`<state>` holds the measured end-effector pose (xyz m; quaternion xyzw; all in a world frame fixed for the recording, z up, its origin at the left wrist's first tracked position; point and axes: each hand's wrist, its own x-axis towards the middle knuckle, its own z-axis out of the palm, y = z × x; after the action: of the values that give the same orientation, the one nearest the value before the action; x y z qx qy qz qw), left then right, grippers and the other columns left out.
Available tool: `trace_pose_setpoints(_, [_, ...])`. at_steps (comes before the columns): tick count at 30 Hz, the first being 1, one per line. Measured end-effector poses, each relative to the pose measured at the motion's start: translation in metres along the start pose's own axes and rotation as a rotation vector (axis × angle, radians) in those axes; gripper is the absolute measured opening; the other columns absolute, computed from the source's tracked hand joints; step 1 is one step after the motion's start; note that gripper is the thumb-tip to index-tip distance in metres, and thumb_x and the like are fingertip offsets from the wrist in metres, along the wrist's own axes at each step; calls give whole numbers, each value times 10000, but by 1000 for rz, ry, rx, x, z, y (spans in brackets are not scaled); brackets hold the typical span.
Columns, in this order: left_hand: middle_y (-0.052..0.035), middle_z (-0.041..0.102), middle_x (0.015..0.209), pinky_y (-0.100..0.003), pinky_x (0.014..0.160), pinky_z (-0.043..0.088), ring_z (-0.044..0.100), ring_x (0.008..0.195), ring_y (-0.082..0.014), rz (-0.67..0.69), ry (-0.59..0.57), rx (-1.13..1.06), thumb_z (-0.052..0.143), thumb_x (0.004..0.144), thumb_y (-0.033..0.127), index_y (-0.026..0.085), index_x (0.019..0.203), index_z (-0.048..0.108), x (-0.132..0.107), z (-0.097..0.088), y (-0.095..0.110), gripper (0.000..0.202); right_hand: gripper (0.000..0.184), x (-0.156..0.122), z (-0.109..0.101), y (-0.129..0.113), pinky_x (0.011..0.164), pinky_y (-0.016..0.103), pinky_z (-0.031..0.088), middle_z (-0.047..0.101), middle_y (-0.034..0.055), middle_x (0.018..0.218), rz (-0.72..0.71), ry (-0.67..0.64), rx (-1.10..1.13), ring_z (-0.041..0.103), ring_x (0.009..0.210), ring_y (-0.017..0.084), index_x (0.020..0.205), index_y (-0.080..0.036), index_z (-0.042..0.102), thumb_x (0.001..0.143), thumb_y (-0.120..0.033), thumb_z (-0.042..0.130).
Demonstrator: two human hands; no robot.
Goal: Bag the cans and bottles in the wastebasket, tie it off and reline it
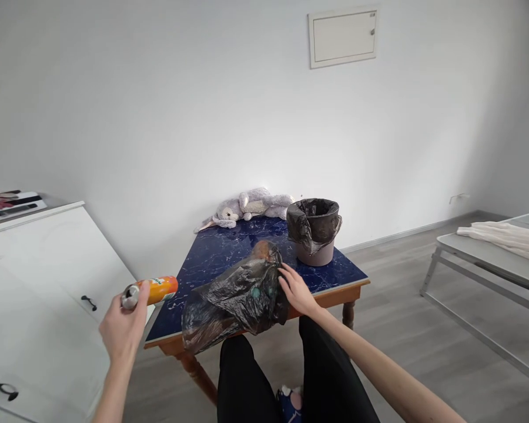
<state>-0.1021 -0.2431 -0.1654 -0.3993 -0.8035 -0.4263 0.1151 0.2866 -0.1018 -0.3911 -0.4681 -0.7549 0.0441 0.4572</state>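
Observation:
My left hand is closed round an orange soda can, held tilted nearly flat in the air left of the table's edge. The can's opened top points toward me. A thin black plastic bag lies bulging along the near side of the table, part of it drooping over the front edge. Through its film show a brownish orange shape and some green spots, too veiled to name. My right hand grips the bag's right side with bent fingers; the fingertips are partly hidden by the film.
The blue marbled table has wooden legs. At its right back stands a bucket lined with a black bag. A grey plush rabbit lies against the wall. A white cabinet is at left, a metal-framed bench at right.

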Motion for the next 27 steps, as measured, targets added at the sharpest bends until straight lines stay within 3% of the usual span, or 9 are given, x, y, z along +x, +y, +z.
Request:
trace_pose_setpoints(5, [-130,790,1066,-417,751,538,718,1008,-411,136,-230,241,497,818,873,270,991,689,19,47,5,656,401,3,-17,39,1026,447,525,645,182,1280,108,117,-47,643,1203,292,1277,-177,619,1118,-386,317])
trace_pose_setpoints(8, [-156,792,1087,-426,748,540,720,1024,-423,167,-342,326,480,804,890,258,1017,703,26,75,6,703,331,4,-18,53,953,424,518,659,155,1173,129,120,-97,659,1095,288,1183,-187,623,1099,-366,357])
trace_pose_setpoints(12, [-199,792,1068,-440,755,547,727,1022,-429,165,-392,356,474,794,899,220,1061,718,35,100,3,769,279,4,-11,56,923,415,472,664,136,1117,144,101,-176,639,1049,289,1133,-189,622,1079,-336,391])
trace_pose_setpoints(21, [-267,771,1091,-539,811,560,714,1054,-493,116,-370,350,433,795,917,167,1056,733,46,125,-9,849,239,0,-10,50,926,394,419,651,128,1122,116,49,-297,598,1058,281,1132,-188,623,1061,-309,431])
trace_pose_setpoints(27, [-303,685,1309,-480,757,570,724,1060,-449,141,-271,270,546,805,803,95,1357,563,35,123,-11,897,219,-1,-12,48,926,387,412,642,126,1122,104,36,-332,584,1053,275,1109,-178,625,1056,-294,446])
